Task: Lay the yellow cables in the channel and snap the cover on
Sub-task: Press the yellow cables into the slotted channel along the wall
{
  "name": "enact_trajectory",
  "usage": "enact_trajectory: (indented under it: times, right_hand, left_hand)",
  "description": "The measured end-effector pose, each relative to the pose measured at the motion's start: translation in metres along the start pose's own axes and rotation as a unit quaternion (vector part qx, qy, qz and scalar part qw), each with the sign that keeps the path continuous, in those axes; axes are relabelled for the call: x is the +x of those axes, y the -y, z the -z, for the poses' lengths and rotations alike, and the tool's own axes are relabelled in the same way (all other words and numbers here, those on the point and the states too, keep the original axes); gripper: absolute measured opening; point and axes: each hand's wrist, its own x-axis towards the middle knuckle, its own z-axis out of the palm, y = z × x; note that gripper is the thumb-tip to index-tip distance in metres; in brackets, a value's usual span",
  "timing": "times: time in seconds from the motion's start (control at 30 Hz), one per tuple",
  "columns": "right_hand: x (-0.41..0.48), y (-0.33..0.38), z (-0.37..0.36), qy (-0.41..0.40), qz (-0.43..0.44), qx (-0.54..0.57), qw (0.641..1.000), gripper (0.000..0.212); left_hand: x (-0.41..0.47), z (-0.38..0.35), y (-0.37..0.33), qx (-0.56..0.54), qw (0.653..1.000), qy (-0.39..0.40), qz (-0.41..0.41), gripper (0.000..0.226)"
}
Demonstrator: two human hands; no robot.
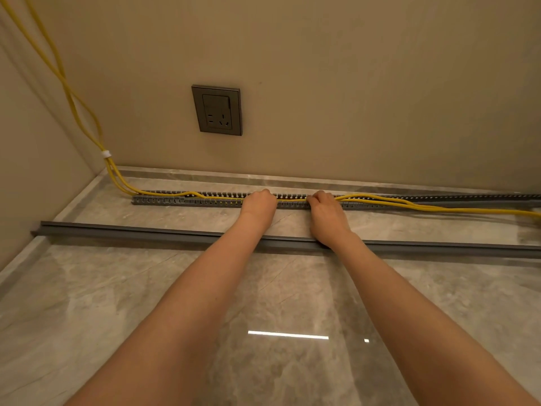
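A grey slotted channel point(187, 200) runs along the floor near the back wall. Yellow cables point(389, 201) come down the left corner, enter the channel's left end and lie inside it up to my hands; right of my right hand they rise out and trail across the floor. My left hand point(259, 202) and my right hand point(323, 205) both sit on the channel's middle, fingers curled down over the cables; the fingertips are hidden. The long grey cover point(146, 231) lies loose on the floor, parallel to the channel and nearer to me, under my forearms.
A grey wall socket point(217, 110) is set in the beige wall above the channel. A white tie point(106, 154) binds the cables in the left corner. The floor point(117, 288) is glossy grey marble tile.
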Motion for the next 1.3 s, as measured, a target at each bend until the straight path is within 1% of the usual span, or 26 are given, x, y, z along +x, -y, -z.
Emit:
enact_trajectory:
  times: [0.07,0.2,0.27,0.33,0.43,0.53,0.6,0.63,0.7,0.73,0.83,0.9,0.97,1.1,1.3]
  right_hand:
    - [0.003,-0.001,0.002,0.008,-0.004,-0.027,1.0,0.045]
    - [0.012,-0.006,0.013,0.085,-0.02,0.023,0.996,0.045]
    - [0.016,-0.008,0.018,0.112,-0.016,0.04,0.993,0.044]
    - [0.019,-0.014,0.021,0.124,-0.015,0.077,0.989,0.044]
    - [0.016,-0.028,0.018,0.117,-0.027,0.211,0.97,0.046]
    - [0.008,-0.037,0.016,0.098,-0.045,0.332,0.937,0.06]
    - [0.005,-0.042,0.015,0.055,-0.064,0.356,0.931,0.061]
    - [0.004,-0.047,0.015,0.025,-0.068,0.333,0.94,0.057]
    - [0.001,-0.059,0.014,-0.025,-0.066,0.237,0.969,0.05]
    - [-0.002,-0.066,0.015,-0.038,-0.062,0.187,0.98,0.048]
    - [-0.013,-0.084,0.018,-0.048,-0.037,0.054,0.997,0.045]
    - [-0.018,-0.088,0.02,-0.042,-0.012,0.005,0.999,0.043]
    - [-0.017,-0.089,0.025,-0.016,-0.006,-0.004,1.0,0.039]
    - [-0.008,-0.088,0.036,0.075,-0.009,-0.018,0.997,0.033]
    - [0.002,-0.097,0.044,0.148,0.008,-0.019,0.989,0.031]
  left_hand:
    - [0.0,0.001,-0.001,0.004,1.0,0.008,0.003,0.031]
    - [0.003,0.01,-0.01,0.026,0.999,0.032,0.014,0.031]
    - [0.006,0.015,-0.02,0.02,1.0,0.011,0.016,0.031]
    - [0.008,0.018,-0.036,0.0,1.0,-0.026,-0.013,0.034]
    - [0.009,0.017,-0.062,-0.046,0.996,-0.023,-0.073,0.038]
    - [0.01,0.012,-0.075,-0.099,0.994,-0.016,-0.037,0.043]
    - [0.011,0.01,-0.076,-0.102,0.995,-0.012,-0.021,0.042]
    - [0.012,0.011,-0.077,-0.103,0.995,-0.009,-0.015,0.04]
    - [0.013,0.014,-0.076,-0.104,0.995,-0.002,-0.003,0.036]
    - [0.014,0.015,-0.077,-0.101,0.995,0.001,0.0,0.035]
    - [0.016,0.016,-0.082,-0.083,0.996,0.008,0.008,0.033]
    - [0.016,0.016,-0.084,-0.075,0.997,0.009,0.018,0.033]
    - [0.016,0.017,-0.084,-0.071,0.997,0.009,0.026,0.034]
    - [0.015,0.018,-0.084,-0.061,0.997,0.02,0.037,0.033]
    - [0.02,0.021,-0.095,-0.03,0.997,0.041,0.05,0.033]
